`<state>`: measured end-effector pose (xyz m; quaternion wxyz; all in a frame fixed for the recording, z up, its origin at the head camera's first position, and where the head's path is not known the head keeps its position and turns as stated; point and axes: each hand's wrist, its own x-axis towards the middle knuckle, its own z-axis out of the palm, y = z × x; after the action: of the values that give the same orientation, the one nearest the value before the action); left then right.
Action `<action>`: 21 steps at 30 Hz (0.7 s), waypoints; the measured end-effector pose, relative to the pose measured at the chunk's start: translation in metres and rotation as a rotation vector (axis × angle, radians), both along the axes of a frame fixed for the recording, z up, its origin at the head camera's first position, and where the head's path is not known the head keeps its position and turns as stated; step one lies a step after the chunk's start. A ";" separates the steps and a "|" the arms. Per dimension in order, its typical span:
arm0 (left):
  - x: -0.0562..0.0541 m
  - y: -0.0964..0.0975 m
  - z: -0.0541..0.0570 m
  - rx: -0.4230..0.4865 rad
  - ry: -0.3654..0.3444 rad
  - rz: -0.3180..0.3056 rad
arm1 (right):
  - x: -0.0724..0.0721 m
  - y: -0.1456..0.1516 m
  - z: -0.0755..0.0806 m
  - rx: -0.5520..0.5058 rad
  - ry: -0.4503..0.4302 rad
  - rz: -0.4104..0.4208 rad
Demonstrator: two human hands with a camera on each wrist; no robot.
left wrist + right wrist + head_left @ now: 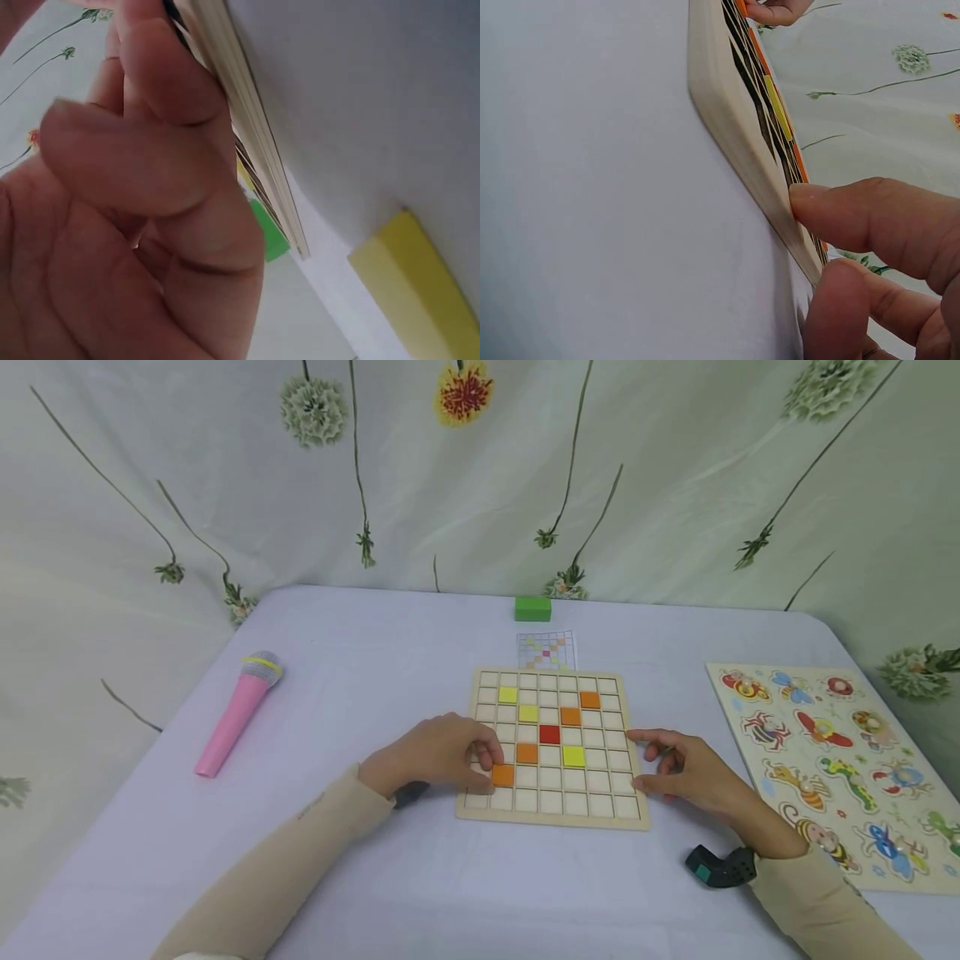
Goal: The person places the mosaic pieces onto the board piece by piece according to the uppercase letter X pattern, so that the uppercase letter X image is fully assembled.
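A wooden grid board point(551, 818) lies on the table with orange, yellow and red square tiles in some cells. At its lower left, my left hand point(442, 750) pinches an orange tile point(505, 776) between thumb and fingertip; in the left wrist view my fingers point(172, 165) are curled by the board's edge and hide that tile. My right hand point(693, 772) touches the board's right edge with thumb and index finger, the other fingers loosely bent. A red tile point(549, 734) sits near the middle, with a yellow tile point(573, 756) at its lower right.
Behind the board lie a printed pattern card point(546, 650) and a green block point(532, 609). A pink toy microphone point(236, 718) is at the left, an insect puzzle board point(817, 693) at the right. The left wrist view also shows a yellow block point(412, 285) on the table.
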<state>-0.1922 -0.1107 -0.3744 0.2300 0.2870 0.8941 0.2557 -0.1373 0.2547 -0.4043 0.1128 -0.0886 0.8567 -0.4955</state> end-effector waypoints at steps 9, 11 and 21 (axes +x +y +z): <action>0.000 0.001 0.001 0.007 -0.022 0.018 | 0.000 0.000 0.000 -0.003 -0.008 -0.005; 0.000 0.002 0.001 0.009 -0.030 0.024 | 0.000 0.000 0.000 -0.003 -0.008 -0.004; -0.001 -0.002 0.003 -0.015 -0.029 0.005 | 0.000 0.000 0.000 -0.001 -0.005 0.001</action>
<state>-0.1928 -0.1124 -0.3719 0.2444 0.2794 0.8933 0.2535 -0.1372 0.2547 -0.4041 0.1150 -0.0880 0.8560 -0.4962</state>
